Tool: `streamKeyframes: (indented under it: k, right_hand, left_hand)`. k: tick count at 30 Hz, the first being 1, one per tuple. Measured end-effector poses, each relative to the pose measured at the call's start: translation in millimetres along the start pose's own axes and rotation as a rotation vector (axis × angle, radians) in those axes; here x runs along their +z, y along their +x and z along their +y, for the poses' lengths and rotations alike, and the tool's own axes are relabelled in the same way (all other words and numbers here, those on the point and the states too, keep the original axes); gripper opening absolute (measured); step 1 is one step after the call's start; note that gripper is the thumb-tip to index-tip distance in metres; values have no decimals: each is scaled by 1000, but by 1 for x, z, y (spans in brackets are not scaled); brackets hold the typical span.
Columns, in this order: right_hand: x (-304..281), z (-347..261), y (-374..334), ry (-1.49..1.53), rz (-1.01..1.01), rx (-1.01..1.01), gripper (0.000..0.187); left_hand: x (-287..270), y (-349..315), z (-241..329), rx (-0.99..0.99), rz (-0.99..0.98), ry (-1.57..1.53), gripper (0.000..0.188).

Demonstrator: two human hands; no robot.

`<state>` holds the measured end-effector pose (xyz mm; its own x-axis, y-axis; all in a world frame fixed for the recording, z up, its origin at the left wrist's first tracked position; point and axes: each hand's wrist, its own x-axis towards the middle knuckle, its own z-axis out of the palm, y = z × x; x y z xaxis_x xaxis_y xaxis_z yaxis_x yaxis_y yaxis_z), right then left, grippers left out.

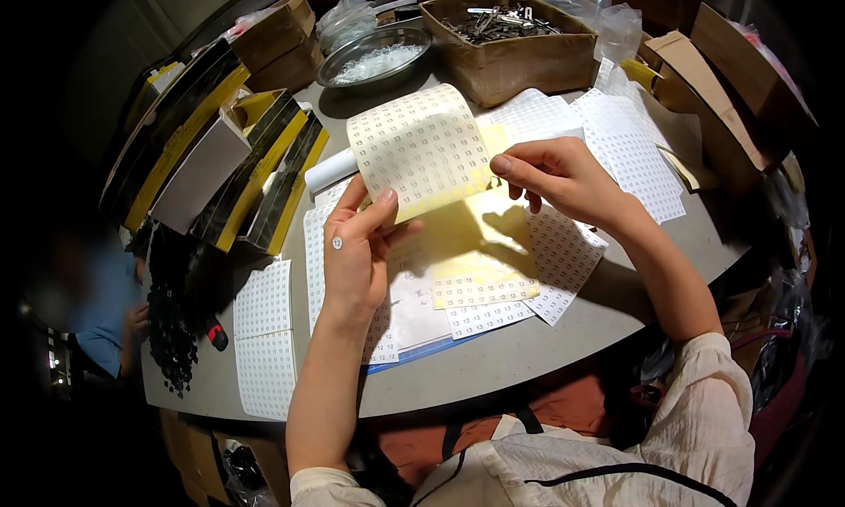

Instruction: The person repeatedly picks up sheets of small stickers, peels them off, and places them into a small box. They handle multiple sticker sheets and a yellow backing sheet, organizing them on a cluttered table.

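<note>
A curled, yellowish sheet of small round number stickers (418, 146) is raised above the table, its lower left edge gripped between the thumb and fingers of my left hand (359, 252). One round white sticker (337, 243) clings to the back of that hand near the thumb. My right hand (554, 177) is closed in a pinch beside the sheet's lower right corner; whatever its fingertips hold is too small to make out. Beneath both hands lies another yellowish sticker sheet (484, 282), partly in shadow, on top of white sticker sheets (568, 265) and a handwritten paper (418, 309).
Black-and-yellow boxes (255, 172) stand at the left, near a pile of small black pieces (172, 322). Behind are a bowl of clear bits (374, 62) and a carton of metal parts (519, 58). More sticker sheets (629, 146) lie right. Another person's blue sleeve (101, 322) shows far left.
</note>
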<state>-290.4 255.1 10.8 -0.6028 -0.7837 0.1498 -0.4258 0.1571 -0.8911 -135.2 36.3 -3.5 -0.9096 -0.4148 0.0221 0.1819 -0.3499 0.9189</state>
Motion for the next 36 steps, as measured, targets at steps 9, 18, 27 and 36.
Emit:
streamKeyframes:
  k: [9, 18, 27, 36]
  right_hand:
    - [-16, 17, 12, 396, -39, -3, 39]
    - [-23, 14, 11, 460, 241, -157, 28]
    - [-26, 15, 11, 489, 262, -150, 29]
    - [-28, 13, 9, 452, 270, -161, 28]
  left_hand:
    - [11, -10, -3, -114, -168, 231, 40]
    - [10, -13, -13, 335, -413, 925, 46]
    - [37, -34, -14, 594, -775, 1215, 32]
    - [20, -22, 3, 546, -716, 1276, 38]
